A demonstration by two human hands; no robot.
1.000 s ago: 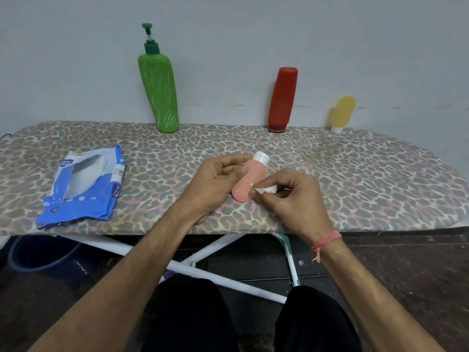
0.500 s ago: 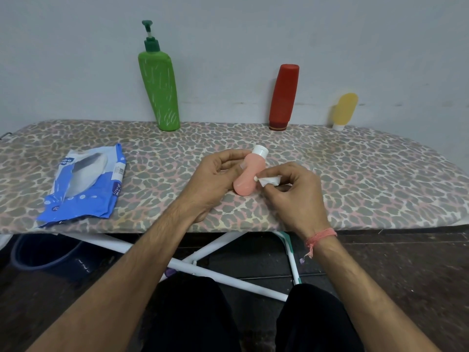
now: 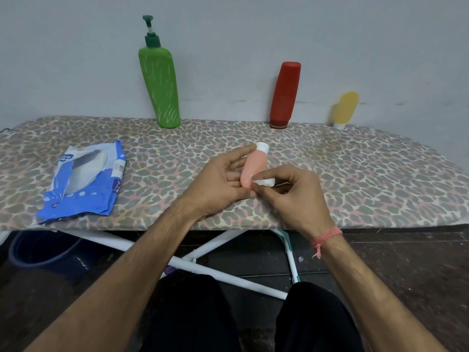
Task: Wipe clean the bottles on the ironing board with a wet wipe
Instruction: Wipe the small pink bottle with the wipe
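Note:
My left hand holds a small pink bottle with a white cap, its fingers curled round it just above the leopard-print ironing board. My right hand pinches a folded white wet wipe against the bottle's lower side. Along the back edge by the wall stand a tall green pump bottle, a red bottle on its cap and a small yellow bottle on its white cap.
A blue wet-wipe pack lies open on the board's left part. Below the board are its white legs, a dark blue bucket at the left and a dark floor. My knees are under the near edge.
My right hand has rubbed the wipe along the pink bottle, from near its bottom up its side. The left hand has kept its hold and turned the bottle a little.

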